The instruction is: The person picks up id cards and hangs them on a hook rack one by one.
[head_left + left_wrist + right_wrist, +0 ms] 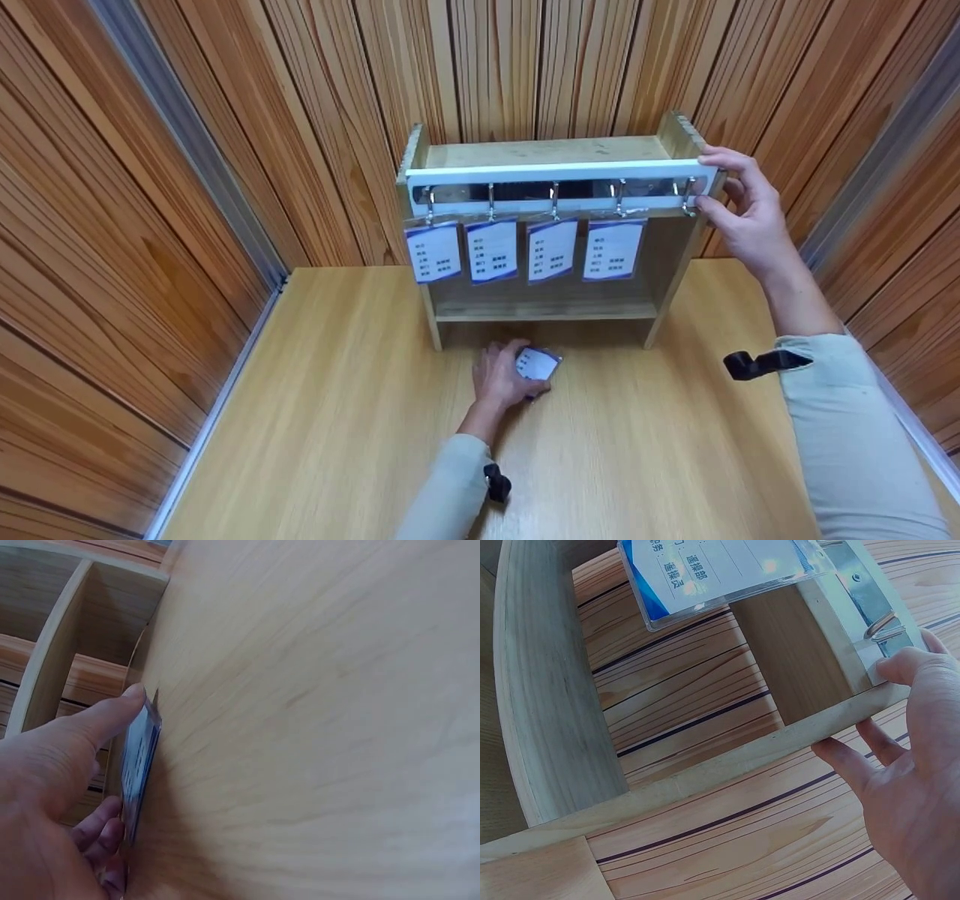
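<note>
A badge card in a clear sleeve lies at the tabletop in front of the shelf. My left hand pinches it by its edges, thumb on one side and fingers on the other; the left wrist view shows the same card edge-on. A white hook rail runs across the front of the wooden shelf. My right hand grips the rail's right end and the shelf's side, close to the rightmost hook, which is bare. Several badge cards hang from the other hooks.
The shelf stands on the wooden table, near the back wood-plank wall. Plank walls with grey metal corner strips close in both sides. A black strap end sticks out from the right sleeve.
</note>
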Demonstrator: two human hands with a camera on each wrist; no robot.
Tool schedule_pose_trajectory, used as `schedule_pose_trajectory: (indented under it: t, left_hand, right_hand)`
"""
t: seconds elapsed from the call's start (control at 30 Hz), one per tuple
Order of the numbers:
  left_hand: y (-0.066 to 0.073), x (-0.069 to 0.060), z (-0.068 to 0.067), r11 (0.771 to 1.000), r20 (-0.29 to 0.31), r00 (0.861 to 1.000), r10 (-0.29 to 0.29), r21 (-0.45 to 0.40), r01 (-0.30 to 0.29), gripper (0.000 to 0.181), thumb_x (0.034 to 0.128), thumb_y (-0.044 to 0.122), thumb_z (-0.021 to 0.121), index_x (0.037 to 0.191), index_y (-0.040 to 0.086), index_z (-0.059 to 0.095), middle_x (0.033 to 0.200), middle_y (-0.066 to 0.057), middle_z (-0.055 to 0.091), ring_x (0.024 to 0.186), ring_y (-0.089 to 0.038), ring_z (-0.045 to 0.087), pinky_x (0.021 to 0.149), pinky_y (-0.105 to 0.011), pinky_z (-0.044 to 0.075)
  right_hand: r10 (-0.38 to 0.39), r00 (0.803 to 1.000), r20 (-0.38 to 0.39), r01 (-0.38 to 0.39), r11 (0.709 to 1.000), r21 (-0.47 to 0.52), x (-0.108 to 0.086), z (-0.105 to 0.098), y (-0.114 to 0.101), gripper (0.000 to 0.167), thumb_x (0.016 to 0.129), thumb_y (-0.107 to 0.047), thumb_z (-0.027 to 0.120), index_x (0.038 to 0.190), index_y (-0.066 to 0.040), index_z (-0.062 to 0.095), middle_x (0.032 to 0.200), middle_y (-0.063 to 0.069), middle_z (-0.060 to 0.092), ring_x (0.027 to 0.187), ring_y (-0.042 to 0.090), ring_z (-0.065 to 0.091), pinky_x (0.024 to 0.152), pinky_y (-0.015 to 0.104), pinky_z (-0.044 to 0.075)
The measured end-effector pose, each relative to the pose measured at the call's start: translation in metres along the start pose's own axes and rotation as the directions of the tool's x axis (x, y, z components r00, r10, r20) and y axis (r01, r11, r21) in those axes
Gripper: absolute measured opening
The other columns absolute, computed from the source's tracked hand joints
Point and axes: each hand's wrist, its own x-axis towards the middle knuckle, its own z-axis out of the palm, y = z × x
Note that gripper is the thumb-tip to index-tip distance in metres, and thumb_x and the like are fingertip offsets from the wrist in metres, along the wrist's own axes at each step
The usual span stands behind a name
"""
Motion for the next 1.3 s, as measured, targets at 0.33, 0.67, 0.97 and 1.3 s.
schedule_pose_trajectory:
  t: [0.33,0.67,0.97,1.3]
  left_hand:
    - [0.003,0.003,0.001,1.000,0.034,0.999,-0.009,0.007,0.009,0.075,0.0840,0.034,0.101,0.150,0.025,0.067,0.143,-0.016,0.065,0.132,-0.034,0.057,0.121,-0.061,0.047]
    - [-0.014,0.011,0.006,0.971,0.068,0.994,0.091,-0.225,-0.074,0.083,0.0775,0.007,0.100,0.149,0.024,0.062,0.146,-0.022,0.047,0.123,-0.036,0.063,0.107,-0.056,0.064]
    - [-0.010,0.007,-0.005,0.971,0.151,0.981,0.123,-0.223,-0.087,0.061,0.0904,0.003,0.090,0.147,0.015,0.068,0.147,-0.021,0.066,0.127,-0.034,0.064,0.114,-0.056,0.057]
    - [-0.009,0.005,-0.009,0.969,0.164,0.980,0.109,-0.239,-0.068,0.055,0.0973,0.005,0.085,0.150,0.010,0.067,0.150,-0.019,0.067,0.134,-0.036,0.064,0.121,-0.057,0.053]
  right_hand:
    - [0.004,1.000,-0.004,-0.004,1.000,0.002,0.000,0.000,-0.002,0.048,0.110,-0.001,0.064,0.156,-0.010,0.059,0.171,-0.006,0.050,0.145,0.017,0.051,0.101,0.019,0.059]
    - [0.004,1.000,0.000,-0.004,1.000,0.020,0.000,-0.001,-0.001,0.048,0.109,0.000,0.065,0.156,-0.009,0.059,0.171,-0.005,0.050,0.145,0.017,0.051,0.101,0.020,0.059]
    - [0.021,1.000,0.009,-0.022,0.998,0.051,0.000,-0.002,-0.002,0.046,0.111,0.000,0.061,0.156,-0.011,0.060,0.170,-0.006,0.050,0.143,0.019,0.051,0.100,0.020,0.060]
    - [0.058,0.998,0.024,-0.060,0.994,0.093,-0.001,-0.003,-0.002,0.045,0.113,-0.003,0.059,0.156,-0.014,0.060,0.171,-0.005,0.048,0.142,0.021,0.050,0.099,0.022,0.060]
